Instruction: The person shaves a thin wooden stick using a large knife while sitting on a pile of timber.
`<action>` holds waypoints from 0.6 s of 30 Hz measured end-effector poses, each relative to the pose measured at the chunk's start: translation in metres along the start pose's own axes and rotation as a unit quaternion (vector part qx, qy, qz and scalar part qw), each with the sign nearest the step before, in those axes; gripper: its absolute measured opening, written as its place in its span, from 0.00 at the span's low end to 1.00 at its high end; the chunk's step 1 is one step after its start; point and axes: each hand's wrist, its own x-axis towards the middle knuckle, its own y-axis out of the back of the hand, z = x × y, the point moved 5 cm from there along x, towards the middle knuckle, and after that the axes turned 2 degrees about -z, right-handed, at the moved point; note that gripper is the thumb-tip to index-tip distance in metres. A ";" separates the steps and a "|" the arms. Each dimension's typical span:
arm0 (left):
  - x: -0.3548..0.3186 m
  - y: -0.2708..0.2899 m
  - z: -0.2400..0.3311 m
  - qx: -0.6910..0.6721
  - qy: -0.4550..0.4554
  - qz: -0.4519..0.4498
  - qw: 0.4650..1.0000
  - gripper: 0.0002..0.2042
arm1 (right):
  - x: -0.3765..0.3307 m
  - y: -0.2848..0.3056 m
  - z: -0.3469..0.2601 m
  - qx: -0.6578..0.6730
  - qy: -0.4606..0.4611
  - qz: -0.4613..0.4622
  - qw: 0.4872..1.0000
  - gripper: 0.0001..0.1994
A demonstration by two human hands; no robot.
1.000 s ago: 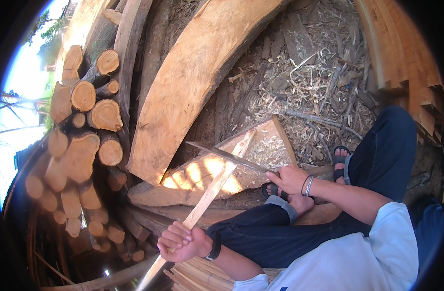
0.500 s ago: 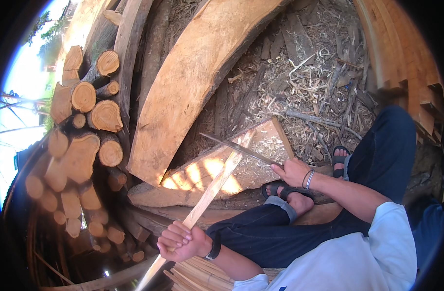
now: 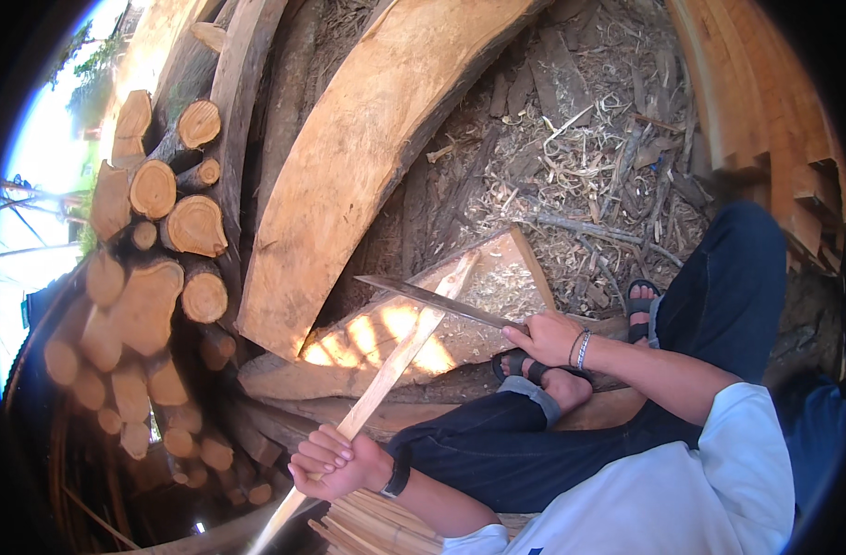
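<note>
My left hand is closed round a long pale wooden strip. The strip slants up and to the right, its far end resting on a thick wooden slab with shavings on it. In my right hand is a long-bladed knife, its handle mostly hidden by my fingers. The blade points to the left and lies across the strip, a little below the strip's far end. Sunlit patches fall on the slab beside the strip.
Cut logs are stacked on the left. A large curved plank lies beyond the slab. Shavings and bark cover the ground. Sawn boards stand at far right. Thin strips lie beside my left forearm.
My right hand has drawn the knife slightly nearer and to the left, so its blade crosses lower along the strip. My left hand keeps its hold. The whole view has shifted slightly.
</note>
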 end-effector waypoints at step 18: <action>0.066 0.030 0.027 -0.048 0.024 0.107 0.993 0.22 | 0.034 0.013 0.078 -0.061 -0.071 0.131 0.987 0.29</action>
